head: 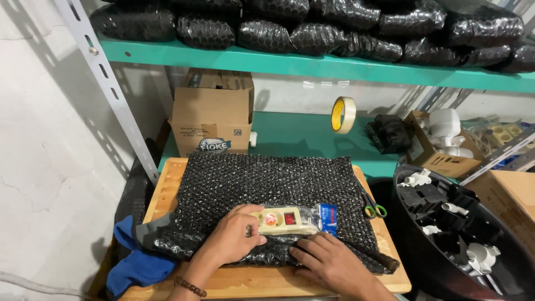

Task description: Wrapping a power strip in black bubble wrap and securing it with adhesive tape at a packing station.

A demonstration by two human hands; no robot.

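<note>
My left hand [231, 237] lies curled over the end of a cream plastic power strip in a clear packet [292, 219], pressing it down. My right hand [329, 262] lies flat, fingers spread, on the near edge of the black bubble wrap sheet [267, 181] under it. The strip looks light, hard and a bit slippery, so I would hold its long sides. The wrap is soft and floppy. All of it sits on the wooden tabletop [167, 192], with green-handled scissors [374, 209] near.
</note>
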